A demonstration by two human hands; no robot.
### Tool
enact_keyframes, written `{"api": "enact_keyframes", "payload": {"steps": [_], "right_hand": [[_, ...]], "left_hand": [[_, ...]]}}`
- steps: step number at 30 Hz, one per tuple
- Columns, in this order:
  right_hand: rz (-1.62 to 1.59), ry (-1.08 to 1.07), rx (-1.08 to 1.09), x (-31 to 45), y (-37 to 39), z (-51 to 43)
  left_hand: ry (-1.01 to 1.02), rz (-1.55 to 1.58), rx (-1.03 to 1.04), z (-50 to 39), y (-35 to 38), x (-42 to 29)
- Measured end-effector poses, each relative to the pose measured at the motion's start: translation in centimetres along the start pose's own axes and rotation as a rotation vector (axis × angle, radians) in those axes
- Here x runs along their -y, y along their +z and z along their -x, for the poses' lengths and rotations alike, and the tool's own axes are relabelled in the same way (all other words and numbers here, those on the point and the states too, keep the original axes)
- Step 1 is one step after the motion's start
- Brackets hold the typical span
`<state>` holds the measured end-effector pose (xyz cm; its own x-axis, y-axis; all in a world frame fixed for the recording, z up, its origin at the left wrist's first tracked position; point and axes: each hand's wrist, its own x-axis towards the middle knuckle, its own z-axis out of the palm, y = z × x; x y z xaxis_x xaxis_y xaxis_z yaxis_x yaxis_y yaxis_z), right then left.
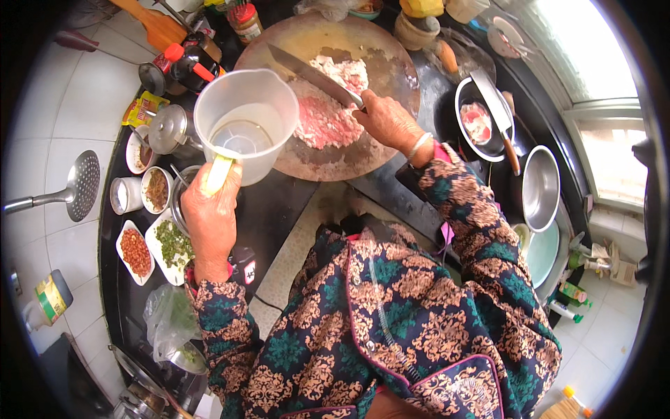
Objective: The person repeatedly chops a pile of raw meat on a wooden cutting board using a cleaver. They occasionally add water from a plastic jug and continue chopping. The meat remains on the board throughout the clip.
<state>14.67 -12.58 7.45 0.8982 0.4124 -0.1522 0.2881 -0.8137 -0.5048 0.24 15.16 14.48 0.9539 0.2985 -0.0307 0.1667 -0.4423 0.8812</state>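
Observation:
My left hand point(212, 220) grips the pale green handle of a translucent plastic measuring jug point(251, 125), which holds a little clear liquid. The jug is raised over the left edge of a round wooden chopping board point(387, 57). In my right hand point(390, 123) is a kitchen knife or cleaver point(314, 76), its blade pointing up and left above the board. Chopped or minced pink meat point(327, 123) lies spread under the blade, with a paler, fattier heap point(348, 73) beyond it. Part of the board is hidden by the jug.
At left stand a dish of peanuts point(136, 249), chopped greens point(172, 243), seasoning bowls point(157, 189) and a dark bottle with a red cap point(191, 63). At right, a second cleaver point(492, 99) rests across a bowl of meat point(475, 123), beside an empty steel bowl point(542, 188).

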Motion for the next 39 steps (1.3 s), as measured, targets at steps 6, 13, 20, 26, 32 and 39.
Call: {"api": "enact_keyframes", "payload": {"steps": [6,13,20,26,32,39], "right_hand": [[-0.303,-0.015,-0.220,1.9,0.0,0.4],[-0.188,-0.042,-0.209,1.3,1.0,1.0],[-0.155,0.075,-0.025,1.3,0.9,2.1],[-0.301,0.187,-0.170,-4.0,0.0,5.4],[-0.233,0.364,-0.145,-5.1,2.2,7.4],[-0.357,0.409,-0.098,-6.0,1.9,7.6]], "left_hand": [[-0.045,0.019,-0.053,0.6,-0.3,0.4],[-0.016,-0.110,0.007,0.3,-0.3,0.5],[0.100,-0.235,0.086,-1.4,0.8,-0.6],[0.177,-0.355,0.130,-3.3,2.2,-1.8],[0.220,-0.570,0.203,-5.0,3.7,-2.9],[0.202,-0.607,0.242,-6.5,5.7,-4.0]]}}
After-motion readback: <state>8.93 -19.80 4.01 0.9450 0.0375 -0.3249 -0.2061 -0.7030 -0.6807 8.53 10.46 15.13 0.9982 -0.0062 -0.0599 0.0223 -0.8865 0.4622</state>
